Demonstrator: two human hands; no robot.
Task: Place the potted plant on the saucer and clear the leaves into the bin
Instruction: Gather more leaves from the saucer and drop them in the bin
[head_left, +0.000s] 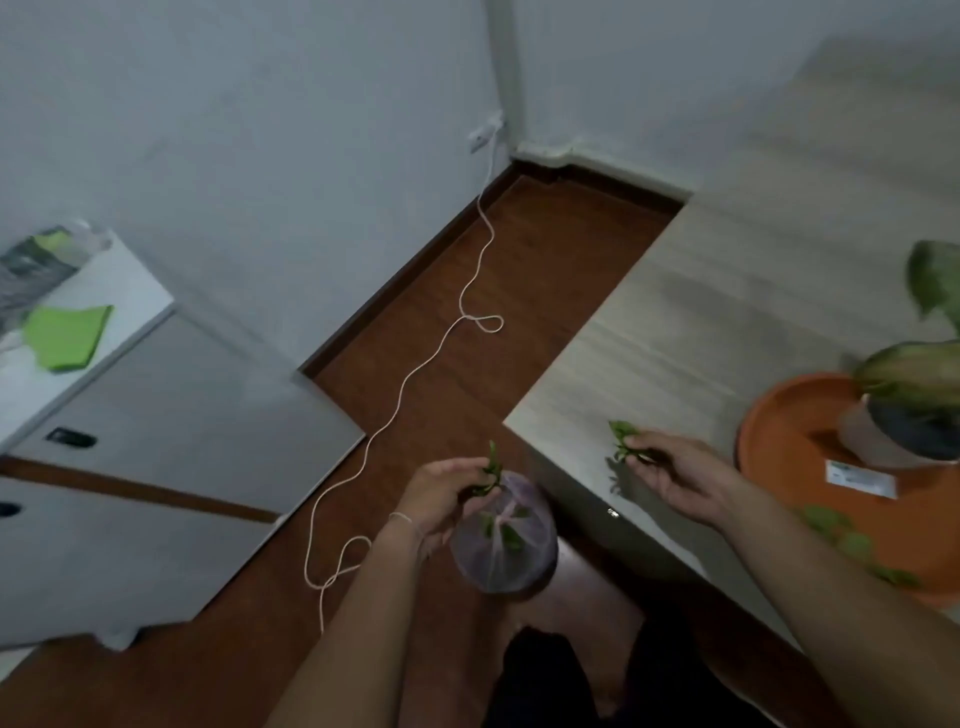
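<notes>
Legs: dark-clothed legs of the person fill the bottom edge, directly below the bin.
Bin: a small round bin lined with a pale translucent bag stands on the brown wooden floor, just off the near corner of the table; a few green leaves lie inside it.
Left hand: the left hand is at the bin's left rim, fingers pinched together on a small bunch of green leaves held over the bin's far edge.
Right hand: the right hand is to the right of the bin, over the near edge of the table, fingers closed on another sprig of leaves that touches or almost touches the tabletop; I cannot tell which.
Table: a pale wood-grain table runs from beside the bin away to the right.
Loose leaves: more green leaves lie right of the bin, on the near part of the saucer.
Saucer: a wide orange saucer sits on the table, well right of the bin, with a white label on it.
Potted plant: the potted plant stands on the saucer, its leaves blurred.
Cord: a white cord snakes across the floor from left of the bin to a wall socket beyond it.
Cabinet: a grey cabinet stands far left of the bin, with a green cloth on top.
</notes>
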